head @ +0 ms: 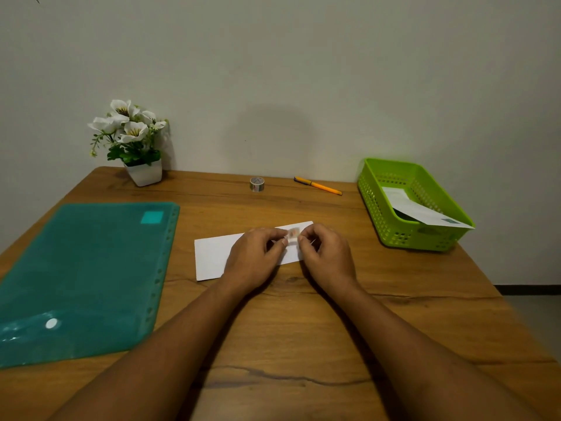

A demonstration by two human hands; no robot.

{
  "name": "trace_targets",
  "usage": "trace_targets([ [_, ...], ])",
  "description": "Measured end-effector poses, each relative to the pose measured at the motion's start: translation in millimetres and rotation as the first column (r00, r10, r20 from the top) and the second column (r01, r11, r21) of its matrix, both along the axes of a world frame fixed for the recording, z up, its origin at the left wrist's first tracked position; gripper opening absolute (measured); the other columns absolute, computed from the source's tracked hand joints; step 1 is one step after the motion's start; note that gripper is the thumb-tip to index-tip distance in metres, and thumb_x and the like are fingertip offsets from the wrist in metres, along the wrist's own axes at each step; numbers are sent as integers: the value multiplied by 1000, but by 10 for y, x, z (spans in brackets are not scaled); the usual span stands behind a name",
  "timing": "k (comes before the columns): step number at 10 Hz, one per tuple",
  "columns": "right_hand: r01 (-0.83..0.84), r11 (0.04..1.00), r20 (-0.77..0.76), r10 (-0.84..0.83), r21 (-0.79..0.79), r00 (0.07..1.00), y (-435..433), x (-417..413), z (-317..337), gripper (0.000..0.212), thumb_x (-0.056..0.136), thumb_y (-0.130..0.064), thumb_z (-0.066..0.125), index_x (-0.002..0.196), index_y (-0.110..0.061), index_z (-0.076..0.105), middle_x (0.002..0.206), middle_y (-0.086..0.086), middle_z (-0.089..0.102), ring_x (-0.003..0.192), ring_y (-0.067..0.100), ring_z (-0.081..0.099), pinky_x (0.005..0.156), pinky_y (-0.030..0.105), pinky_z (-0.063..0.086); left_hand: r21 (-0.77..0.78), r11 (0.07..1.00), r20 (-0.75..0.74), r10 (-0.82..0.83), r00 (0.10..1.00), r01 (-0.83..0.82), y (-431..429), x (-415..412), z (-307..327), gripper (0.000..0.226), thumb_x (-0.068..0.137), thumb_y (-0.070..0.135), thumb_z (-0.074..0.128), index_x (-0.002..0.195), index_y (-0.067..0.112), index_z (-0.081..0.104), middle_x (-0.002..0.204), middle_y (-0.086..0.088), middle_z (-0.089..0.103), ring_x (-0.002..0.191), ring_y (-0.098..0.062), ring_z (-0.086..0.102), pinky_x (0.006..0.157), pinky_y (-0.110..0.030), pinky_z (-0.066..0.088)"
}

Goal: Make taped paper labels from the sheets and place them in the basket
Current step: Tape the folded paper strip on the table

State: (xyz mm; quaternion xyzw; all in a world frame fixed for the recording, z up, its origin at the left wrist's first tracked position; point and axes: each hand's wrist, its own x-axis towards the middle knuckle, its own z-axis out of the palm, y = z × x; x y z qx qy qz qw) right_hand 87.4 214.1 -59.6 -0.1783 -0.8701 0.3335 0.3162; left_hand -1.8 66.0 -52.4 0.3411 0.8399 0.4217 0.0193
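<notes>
Tape is pinched at its ends by curled fingertips of the left hand and right hand, over the paper strip lying on the table; taping is judged in hand; next, flat pressing-down is called for, then transfer to the basket.

Dim, flat indoor light here, a soft round shadow sitting on the wall straight ahead, small glare glints on the teal folder at lower left, the surface edges bowing with wide-angle distortion, and detail going soft toward the corners.
</notes>
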Motion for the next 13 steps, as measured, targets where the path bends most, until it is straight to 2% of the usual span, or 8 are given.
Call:
trace_targets([
  [1, 133, 963, -47, -148, -236, 988, 73, -10, -21, 18, 95, -18, 65, 77, -21, 64, 73, -6, 63, 68, 10, 56, 62, 34, 48, -53, 998, -91, 12, 996, -17, -4, 44, 12, 42, 101, 35, 60, 142, 27, 60, 135, 8, 65, 123, -9, 53, 98, -31, 47],
  [2, 200, 938, 29, -200, -281, 979, 126, -32, -9, 20, 93, -18, 63, 74, -21, 63, 70, -6, 62, 67, 11, 55, 62, 34, 46, -199, 980, -266, -42, 963, -12, 17, 79, 2, 40, 100, 37, 60, 138, 28, 62, 140, 7, 60, 130, -14, 45, 106, -36, 41],
  [3, 210, 954, 184, -173, -213, 968, 211, -96, 62, 18, 94, -26, 63, 77, -21, 66, 75, -5, 66, 75, 14, 61, 62, 34, 46, -296, 955, -296, -79, 952, -12, 50, 68, -15, 41, 102, 40, 54, 140, 27, 59, 147, 3, 53, 138, -16, 40, 113, -41, 34],
  [5, 163, 952, 413, -43, -259, 910, 439, -302, 184, 27, 87, -39, 67, 71, -17, 66, 74, 7, 72, 79, 29, 70, 68, 47, 56, -360, 933, -316, -115, 942, -7, 87, 40, -59, 44, 105, 40, 44, 147, 27, 50, 154, 2, 46, 143, -18, 37, 119, -41, 26],
  [6, 117, 948, 452, 31, -296, 891, 465, -364, 242, 20, 84, -35, 69, 71, -19, 66, 74, 11, 72, 78, 33, 72, 62, 45, 54, -372, 928, -329, -128, 936, -4, 94, 26, -82, 44, 105, 39, 41, 146, 27, 49, 154, 1, 46, 143, -17, 36, 121, -43, 26],
  [9, 32, 947, 533, 152, -319, 832, 552, -557, 297, 17, 88, -26, 72, 79, -13, 68, 66, 6, 64, 59, 20, 63, 56, 35, 50, -384, 923, -331, -140, 933, 2, 87, 28, -91, 44, 105, 39, 40, 146, 26, 49, 155, 0, 45, 144, -18, 36, 121, -43, 24],
  [11, 12, 946, 576, 187, -323, 796, 573, -596, 345, 14, 91, -20, 71, 84, -10, 67, 66, 8, 64, 56, 19, 62, 49, 29, 49, -384, 923, -326, -137, 936, 2, 85, 29, -85, 44, 105, 39, 40, 147, 26, 48, 155, 1, 44, 144, -17, 35, 121, -43, 24],
  [13, 8, 943, 617, 211, -333, 758, 605, -653, 366, 15, 92, -23, 73, 87, -10, 66, 71, 9, 64, 58, 19, 61, 51, 30, 49, -381, 924, -310, -137, 941, 9, 86, 26, -76, 44, 105, 39, 41, 147, 26, 48, 156, 1, 43, 145, -17, 34, 123, -44, 23],
])
